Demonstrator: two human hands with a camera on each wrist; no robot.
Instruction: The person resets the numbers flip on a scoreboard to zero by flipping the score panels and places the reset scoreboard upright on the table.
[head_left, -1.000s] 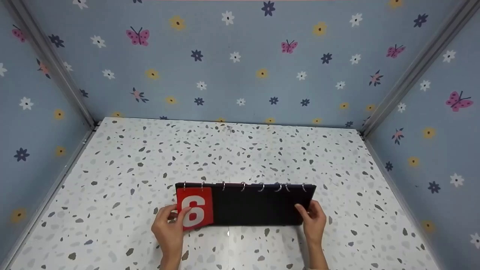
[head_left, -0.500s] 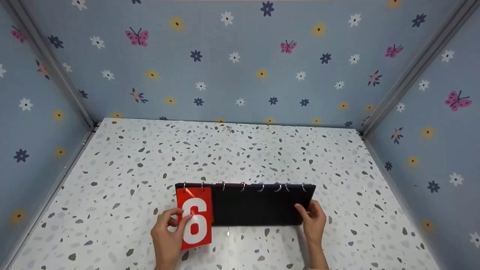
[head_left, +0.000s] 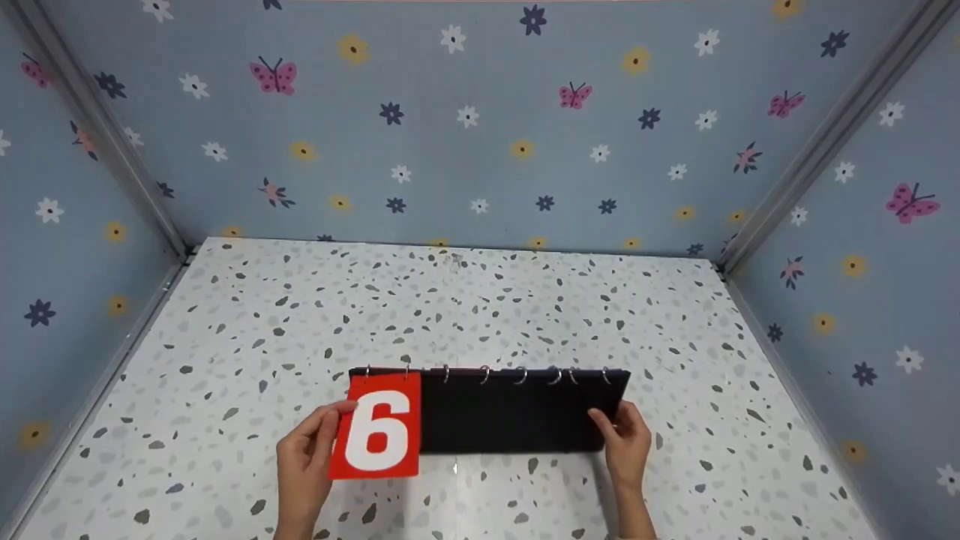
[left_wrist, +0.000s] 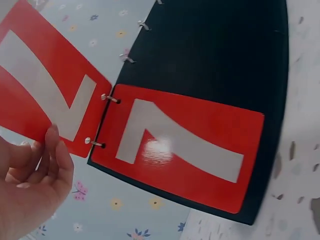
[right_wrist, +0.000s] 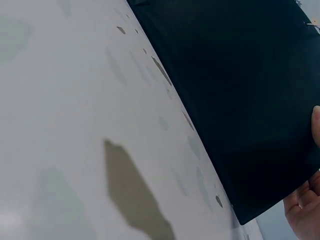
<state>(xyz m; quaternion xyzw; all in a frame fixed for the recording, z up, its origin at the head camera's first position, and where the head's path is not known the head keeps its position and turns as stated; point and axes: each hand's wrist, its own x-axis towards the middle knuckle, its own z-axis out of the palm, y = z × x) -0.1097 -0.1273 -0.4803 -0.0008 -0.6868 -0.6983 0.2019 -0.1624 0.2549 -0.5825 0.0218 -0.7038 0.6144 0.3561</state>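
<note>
A black tabletop flip scoreboard (head_left: 517,412) stands low over the speckled table, metal rings along its top edge. From its left rings hangs a red number card (head_left: 394,382), swung out toward me and showing a white 6 in the head view. My left hand (head_left: 306,457) pinches this card by its left edge. In the left wrist view, the lifted card's other side (left_wrist: 95,65) bears a white 7, and another red card (left_wrist: 200,120) with a 7 lies against the board. My right hand (head_left: 628,439) grips the board's right edge, thumb on the front.
White speckled tabletop (head_left: 450,315) surrounds the board. Behind it rises a blue wall (head_left: 465,180) with flowers and butterflies, and similar side panels (head_left: 862,300) with grey corner posts flank the table.
The red card has lifted away from the board toward me and tilted leftward. My left hand has shifted left to the card's edge. My right hand and the board stay put.
</note>
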